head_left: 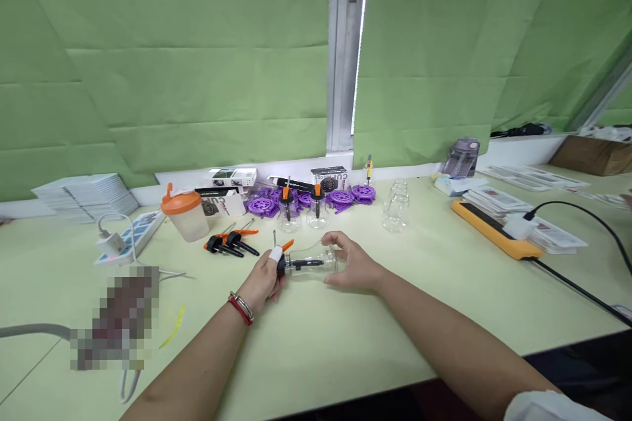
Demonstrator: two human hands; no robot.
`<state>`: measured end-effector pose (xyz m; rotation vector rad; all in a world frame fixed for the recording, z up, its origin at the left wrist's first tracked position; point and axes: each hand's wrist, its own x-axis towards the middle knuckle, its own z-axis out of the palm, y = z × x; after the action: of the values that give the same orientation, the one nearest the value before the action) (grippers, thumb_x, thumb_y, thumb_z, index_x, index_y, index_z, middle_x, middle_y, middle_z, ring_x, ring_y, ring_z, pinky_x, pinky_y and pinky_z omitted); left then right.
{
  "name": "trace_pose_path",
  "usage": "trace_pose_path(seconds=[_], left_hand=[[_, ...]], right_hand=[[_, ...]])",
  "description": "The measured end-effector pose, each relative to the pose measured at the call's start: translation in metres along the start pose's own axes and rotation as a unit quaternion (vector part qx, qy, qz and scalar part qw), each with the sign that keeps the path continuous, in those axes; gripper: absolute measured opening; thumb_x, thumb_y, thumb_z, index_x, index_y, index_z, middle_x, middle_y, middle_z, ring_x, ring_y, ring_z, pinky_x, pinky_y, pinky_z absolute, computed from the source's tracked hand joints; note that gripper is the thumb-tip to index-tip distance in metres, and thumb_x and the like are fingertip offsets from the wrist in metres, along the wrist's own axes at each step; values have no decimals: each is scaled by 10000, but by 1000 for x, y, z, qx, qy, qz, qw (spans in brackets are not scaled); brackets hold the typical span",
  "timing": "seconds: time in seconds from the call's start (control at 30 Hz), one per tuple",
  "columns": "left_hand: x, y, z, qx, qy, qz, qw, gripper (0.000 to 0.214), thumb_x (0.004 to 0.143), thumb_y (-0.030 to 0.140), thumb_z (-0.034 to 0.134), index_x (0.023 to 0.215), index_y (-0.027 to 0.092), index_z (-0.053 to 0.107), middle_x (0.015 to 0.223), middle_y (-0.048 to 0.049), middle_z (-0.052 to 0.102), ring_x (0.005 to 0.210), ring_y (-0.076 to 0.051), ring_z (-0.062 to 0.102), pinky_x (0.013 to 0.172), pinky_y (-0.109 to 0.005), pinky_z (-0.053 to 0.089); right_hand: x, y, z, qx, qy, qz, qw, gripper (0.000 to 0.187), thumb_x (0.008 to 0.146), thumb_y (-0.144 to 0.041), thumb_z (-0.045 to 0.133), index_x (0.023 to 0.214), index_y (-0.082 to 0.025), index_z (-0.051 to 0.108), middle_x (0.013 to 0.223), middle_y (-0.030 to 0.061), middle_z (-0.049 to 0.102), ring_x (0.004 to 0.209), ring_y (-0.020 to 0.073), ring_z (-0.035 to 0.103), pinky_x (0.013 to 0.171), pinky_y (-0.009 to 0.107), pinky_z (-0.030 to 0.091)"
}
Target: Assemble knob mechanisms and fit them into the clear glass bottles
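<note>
Clock centre: the clear bottle (316, 253), held on its side between both hands just over or on the table (380, 348); 12 is taken as the window wall. Whether its underside is touched by the table cannot be told.
Bottle lie: the neck is pointed towards 9 o'clock and the base towards 3, presumably so that each end can be reached by a hand.
Black top (281, 266): set at the neck, with its dark tube (307, 264) seen lying along the inside and its orange lever (288, 245) turned up and outward.
Left hand (260, 278): fingers are wrapped around the black top, pinching it firmly, it seems; a white-covered digit (275, 254) is laid over it.
Right hand (351, 264): curved in a wide C around the base, thumb near side and fingers far side, apparently so that the bottle is kept from rolling or turning.
12 o'clock: two fitted bottles (317, 216) are stood upright, out of the hands' way.
10 o'clock: loose tops (224, 247) are laid near the left hand, probably for easy reach; the orange-lidded cup (185, 217) is stood beyond them.
11 to 1 o'clock: purple parts (261, 206) are heaped along the wall behind the fitted bottles.
2 o'clock: clear glassware (395, 210) is grouped apart, on the right hand's side.
</note>
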<state>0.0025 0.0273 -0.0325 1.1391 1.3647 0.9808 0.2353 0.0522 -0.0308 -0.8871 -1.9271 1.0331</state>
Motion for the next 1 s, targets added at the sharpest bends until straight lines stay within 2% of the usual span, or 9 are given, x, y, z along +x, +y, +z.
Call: trace_pose_path(seconds=[0.23, 0.33, 0.47, 0.53, 0.7, 0.8, 0.87, 0.93, 1.0], left_hand=[[3, -3, 2, -2, 19, 6, 1000, 457, 801, 648, 375, 849, 201, 458, 425, 74, 452, 271, -84, 313, 286, -210, 259], [3, -4, 1, -17, 20, 11, 1000, 458, 798, 655, 372, 819, 204, 447, 428, 71, 450, 279, -79, 302, 286, -206, 253], [1, -3, 2, -43, 12, 15, 999, 436, 804, 640, 385, 814, 208, 440, 439, 77, 453, 288, -66, 265, 298, -202, 272], [1, -2, 2, -48, 11, 3, 999, 442, 800, 642, 391, 826, 205, 451, 444, 80, 451, 288, -64, 266, 302, -199, 267], [3, -3, 1, -64, 17, 9, 998, 429, 797, 642, 400, 793, 214, 426, 444, 81, 449, 289, -63, 257, 296, -201, 263], [5, -3, -1, -75, 22, 5, 997, 432, 794, 646, 402, 784, 215, 418, 434, 78, 452, 286, -61, 233, 290, -207, 262], [6, -2, -2, -75, 20, 0, 997, 433, 794, 645, 401, 782, 213, 421, 428, 76, 450, 284, -60, 231, 290, -207, 259], [5, -1, -3, -73, 20, -2, 997, 425, 797, 638, 400, 787, 214, 423, 425, 76, 449, 282, -61, 232, 291, -207, 259], [5, -1, -3, -70, 26, -7, 997, 413, 804, 628, 396, 791, 216, 420, 421, 78, 445, 281, -64, 233, 289, -208, 258]], right_hand=[[9, 20, 2, 151, -17, 50, 987, 713, 514, -266, 833, 1127, -226, 471, 1178, 87, 472, 1046, 198, 515, 865, 355, 465], [12, 23, 6, 193, -10, 77, 978, 684, 532, -312, 830, 1114, -204, 487, 1088, 77, 531, 933, 177, 559, 843, 355, 460], [16, 24, 11, 193, 12, 87, 977, 528, 706, -474, 691, 1105, -191, 491, 815, 6, 570, 743, 145, 583, 765, 328, 455], [18, 24, 11, 169, 14, 81, 982, 499, 779, -529, 592, 1143, -209, 474, 762, -13, 564, 654, 128, 570, 697, 301, 448], [15, 26, 8, 117, -28, 93, 988, 587, 845, -591, 442, 1319, -248, 394, 1032, 61, 576, 542, 76, 500, 570, 269, 409], [10, 28, 7, 136, -67, 88, 984, 788, 744, -495, 656, 1404, -281, 283, 1225, 95, 484, 640, 74, 486, 604, 260, 417], [8, 27, 6, 164, -74, 77, 981, 876, 664, -404, 753, 1394, -313, 277, 1312, 93, 402, 671, 64, 465, 625, 255, 428], [8, 24, 6, 198, -68, 83, 974, 831, 664, -386, 751, 1357, -332, 295, 1296, 84, 400, 644, 54, 460, 588, 245, 431], [9, 21, 7, 220, -65, 103, 968, 733, 689, -409, 721, 1304, -317, 334, 1182, 66, 474, 579, 49, 465, 520, 230, 415]])
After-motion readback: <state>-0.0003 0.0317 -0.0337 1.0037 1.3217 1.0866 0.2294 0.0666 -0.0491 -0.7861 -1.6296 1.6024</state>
